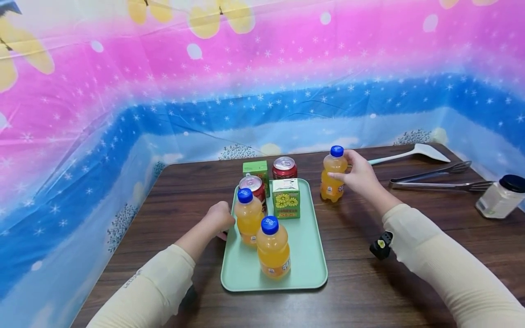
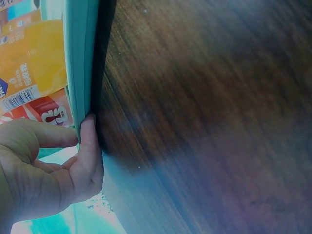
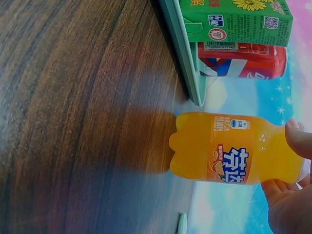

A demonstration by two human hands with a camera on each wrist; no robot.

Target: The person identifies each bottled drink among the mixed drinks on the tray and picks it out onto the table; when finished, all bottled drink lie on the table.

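Note:
My right hand (image 1: 362,174) holds a bottle of orange soda (image 1: 333,182) by its upper part, upright beside the right far corner of a pale green tray (image 1: 307,255). In the right wrist view, the soda bottle's (image 3: 229,148) base is close over the table. At the tray's left side, my left hand (image 1: 219,218) pinches the rim (image 2: 80,73) between thumb and fingers. Two more orange soda bottles, one nearer (image 1: 274,255) and one behind it (image 1: 248,221), stand on the tray. Behind them are two red soda cans (image 1: 285,169) and two green drink cartons (image 1: 287,202).
Right of the held bottle lie a white-headed spatula (image 1: 428,151) and metal tongs (image 1: 430,184). A clear jar with a black lid (image 1: 502,198) stands at the table's right side. Patterned fabric (image 1: 287,109) hangs along the back and sides of the dark wooden table (image 1: 176,191).

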